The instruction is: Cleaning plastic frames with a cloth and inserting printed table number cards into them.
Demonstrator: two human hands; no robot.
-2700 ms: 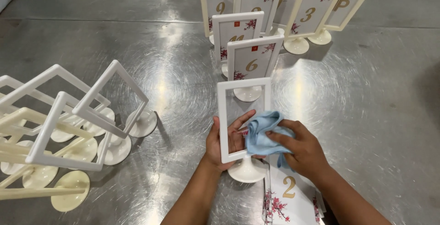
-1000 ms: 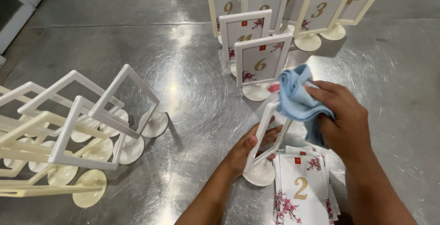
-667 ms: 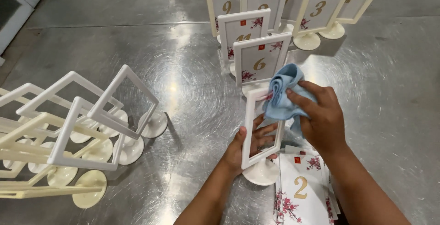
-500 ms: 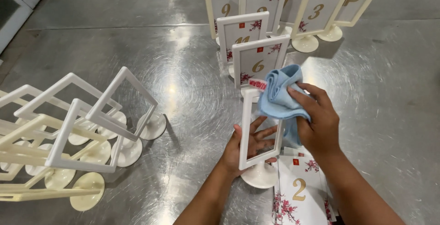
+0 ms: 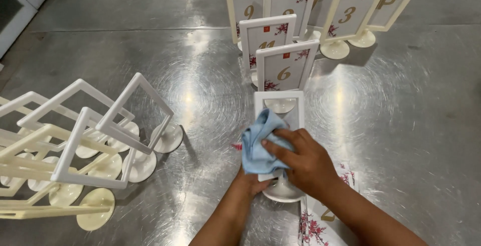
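An empty white sign frame (image 5: 278,101) on a round foot (image 5: 281,192) stands upright on the steel table, facing me. My right hand (image 5: 305,163) presses a crumpled light blue cloth (image 5: 260,145) against the frame's lower left part. My left hand (image 5: 249,183) is mostly hidden behind the cloth and grips the frame low down near its stem. Under my right forearm lies a small stack of floral number cards (image 5: 320,221).
Several framed number cards (image 5: 285,68) stand in a cluster at the back right. A row of empty white frames (image 5: 100,125) on round feet leans at the left. The brushed steel table (image 5: 401,125) shows glare spots.
The frame has turned from edge-on to facing me. My right hand with the cloth has come down from the frame's top to its lower left side.
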